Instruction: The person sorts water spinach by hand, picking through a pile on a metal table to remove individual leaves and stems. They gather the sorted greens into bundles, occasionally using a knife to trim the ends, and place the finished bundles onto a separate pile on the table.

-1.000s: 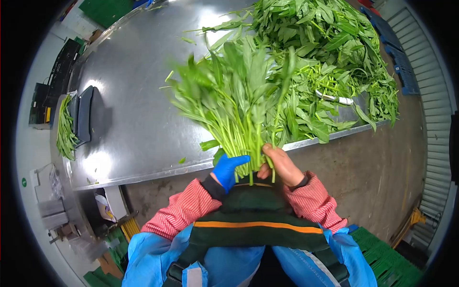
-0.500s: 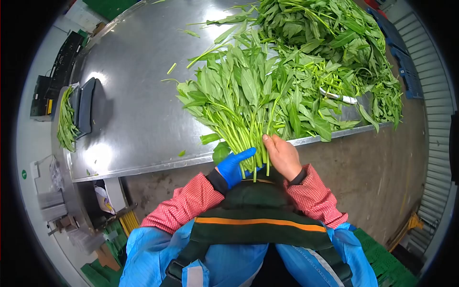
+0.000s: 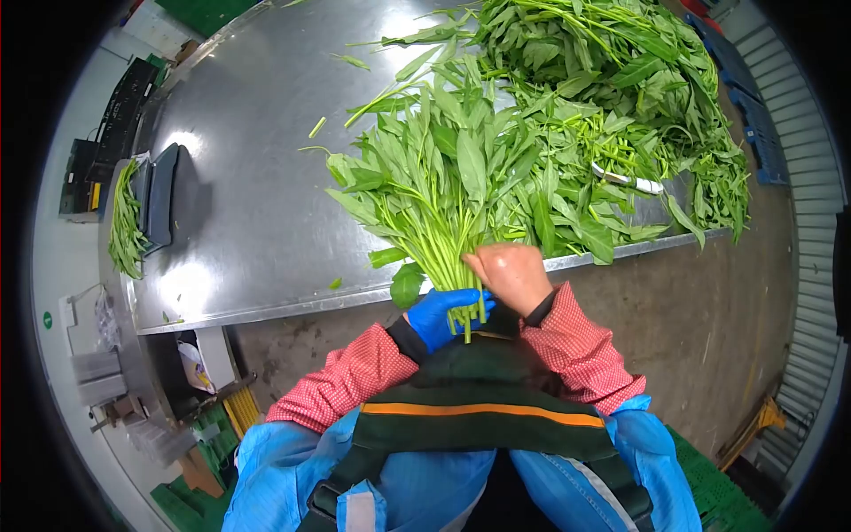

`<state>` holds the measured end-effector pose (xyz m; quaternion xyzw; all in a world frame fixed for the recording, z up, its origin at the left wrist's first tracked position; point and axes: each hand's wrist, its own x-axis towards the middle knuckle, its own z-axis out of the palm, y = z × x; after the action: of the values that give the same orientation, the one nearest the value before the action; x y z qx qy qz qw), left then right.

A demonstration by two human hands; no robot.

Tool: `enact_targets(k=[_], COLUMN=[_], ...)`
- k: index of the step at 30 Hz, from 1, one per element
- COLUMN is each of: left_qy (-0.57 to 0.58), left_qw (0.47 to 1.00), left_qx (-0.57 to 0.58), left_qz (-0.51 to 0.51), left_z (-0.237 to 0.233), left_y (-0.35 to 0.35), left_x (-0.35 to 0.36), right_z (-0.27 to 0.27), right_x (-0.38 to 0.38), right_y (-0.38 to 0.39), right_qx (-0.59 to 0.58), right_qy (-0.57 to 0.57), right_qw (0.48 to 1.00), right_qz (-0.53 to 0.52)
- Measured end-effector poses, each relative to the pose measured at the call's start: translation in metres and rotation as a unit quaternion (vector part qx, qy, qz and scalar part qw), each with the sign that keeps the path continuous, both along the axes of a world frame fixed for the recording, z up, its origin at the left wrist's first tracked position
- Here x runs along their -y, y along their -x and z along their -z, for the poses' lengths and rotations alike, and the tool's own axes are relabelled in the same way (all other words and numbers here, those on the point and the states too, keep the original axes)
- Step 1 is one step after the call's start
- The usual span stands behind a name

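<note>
I hold a bunch of leafy green stalks upright at the near edge of the steel table. My left hand, in a blue glove, is closed around the bottom of the stems. My bare right hand grips the same stems just above it, fingers curled over the stalks. The leaves fan out up and to the left over the table.
A large heap of the same greens covers the table's far right, with a white-handled knife lying in it. A dark scale with a small bunch of greens beside it sits at the left. Green crates stand on the floor.
The bunch has dropped slightly and steadied against the table edge. My right hand has moved from beside the stems to curl over them, just above the gloved left hand.
</note>
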<state>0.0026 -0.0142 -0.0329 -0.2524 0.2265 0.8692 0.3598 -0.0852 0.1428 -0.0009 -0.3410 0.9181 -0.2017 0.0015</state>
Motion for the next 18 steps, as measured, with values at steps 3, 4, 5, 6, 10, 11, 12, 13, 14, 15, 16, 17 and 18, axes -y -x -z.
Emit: enact_targets(k=[3, 4, 5, 6, 10, 11, 12, 13, 14, 15, 16, 17, 18], left_qy=[0.020, 0.017, 0.013, 0.008, -0.075, -0.092, -0.108, -0.112, -0.117, -0.123, -0.098, -0.072, -0.045], left_qw=[1.000, 1.000, 0.999, 0.999, 0.996, 0.995, 0.993, 0.992, 0.991, 0.990, 0.993, 0.995, 0.996], left_qx=[0.002, 0.013, 0.022, 0.031, 0.012, 0.004, -0.006, -0.006, -0.006, -0.005, 0.015, 0.034, 0.053], left_qz=[-0.013, -0.018, -0.022, -0.027, -0.037, -0.046, -0.055, -0.058, -0.061, -0.063, -0.058, -0.054, -0.050], left_z=[-0.013, -0.016, -0.019, -0.021, -0.021, -0.020, -0.020, -0.021, -0.022, -0.023, -0.023, -0.024, -0.025], left_y=[0.002, 0.003, 0.004, 0.005, 0.004, 0.003, 0.002, 0.003, 0.001, 0.001, 0.001, 0.001, 0.001], left_x=[0.005, 0.005, 0.005, 0.005, 0.011, 0.012, 0.014, 0.016, 0.016, 0.015, 0.014, 0.013, 0.013], right_z=[0.003, 0.008, 0.011, 0.010, -0.007, -0.015, -0.008, 0.003, 0.011, 0.002, -0.005, -0.007, -0.008], right_x=[-0.020, -0.023, -0.024, -0.024, -0.044, -0.045, -0.043, -0.039, -0.037, -0.030, -0.017, -0.008, -0.001], right_y=[0.033, 0.039, 0.039, 0.038, 0.038, 0.037, 0.032, 0.023, 0.015, 0.008, 0.000, -0.001, -0.003], right_qx=[-0.131, -0.160, -0.013, 0.134, 0.460, 0.458, 0.447, 0.430, 0.407, 0.413, 0.390, 0.388, 0.385], right_qy=[-0.002, 0.020, 0.148, 0.268, 0.621, 0.567, 0.504, 0.435, 0.361, 0.312, 0.336, 0.293, 0.250], right_qw=[0.991, 0.986, 0.987, 0.949, 0.584, 0.604, 0.679, 0.748, 0.808, 0.835, 0.841, 0.860, 0.877], right_qz=[0.013, 0.029, 0.064, 0.097, 0.250, 0.321, 0.291, 0.258, 0.224, 0.188, 0.165, 0.153, 0.140])
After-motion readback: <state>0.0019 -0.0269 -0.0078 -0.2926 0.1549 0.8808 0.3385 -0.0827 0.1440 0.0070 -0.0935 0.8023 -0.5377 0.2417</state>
